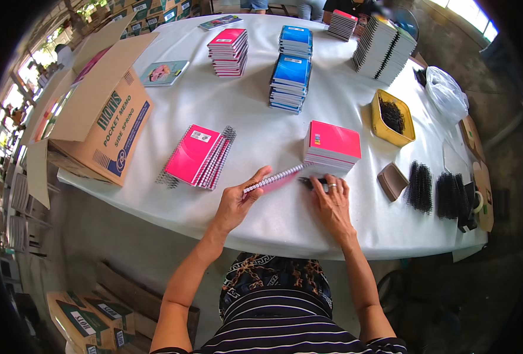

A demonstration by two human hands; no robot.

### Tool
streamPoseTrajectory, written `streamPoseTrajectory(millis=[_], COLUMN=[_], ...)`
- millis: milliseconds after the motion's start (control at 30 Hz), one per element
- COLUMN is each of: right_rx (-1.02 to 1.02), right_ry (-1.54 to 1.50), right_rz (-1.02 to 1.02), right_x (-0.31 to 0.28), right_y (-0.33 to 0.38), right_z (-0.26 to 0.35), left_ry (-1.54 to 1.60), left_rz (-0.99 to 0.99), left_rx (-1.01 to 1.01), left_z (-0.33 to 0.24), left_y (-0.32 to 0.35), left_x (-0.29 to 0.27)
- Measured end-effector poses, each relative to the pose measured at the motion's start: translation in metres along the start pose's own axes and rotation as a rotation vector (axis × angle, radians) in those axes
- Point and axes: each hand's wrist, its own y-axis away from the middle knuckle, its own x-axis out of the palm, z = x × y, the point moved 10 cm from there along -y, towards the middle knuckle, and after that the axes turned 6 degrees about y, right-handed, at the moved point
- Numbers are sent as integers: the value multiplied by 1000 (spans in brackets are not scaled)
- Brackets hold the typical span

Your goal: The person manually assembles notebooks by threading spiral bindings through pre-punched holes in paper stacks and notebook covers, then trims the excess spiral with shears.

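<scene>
Two hands met at the desk's [261, 227] near edge. Our left hand [236, 203] was closed around a pink spiral notebook [271, 180], tilted on edge just off the cloth. Our right hand [332, 197] lay nearly flat, fingers curled on a small dark tool [309, 182] at the coil's end. We judged the coil could snag or bend if the tool slipped. At one o'clock stood a pink notebook stack [331, 148]; at ten o'clock, fanned pink notebooks [198, 156]; at three o'clock, black coils [419, 186] near the edge.
</scene>
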Motion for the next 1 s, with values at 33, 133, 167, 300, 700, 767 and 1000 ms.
streamPoseTrajectory(millis=[33, 133, 167, 300, 700, 767, 1000], right_rx=[84, 185, 126, -27, 252, 75, 80], right_ry=[-56, -266, -369, -513, -1469, -1220, -1240], right_rz=[12, 15, 4, -100, 853, 699, 192], right_x=[-2, -35, -51, -88, -31, -44, -29], right_y=[1, -1, -2, -16, -22, -42, -87], right_z=[-6, 6, 30, 77, 77, 68, 45], left_ry=[-118, -573, -666, -804, -1058, -1132, -516], left_rz=[-59, -182, -203, -240, -245, -234, -58], left_rx=[58, 153, 170, 251, 435, 468, 413], left_z=[-14, -32, -35, -48, -87, -100, -133], left_y=[0, 7, 12, 12, 18, 17, 3], left_x=[-1, -2, 0, 15, 17, 12, -61])
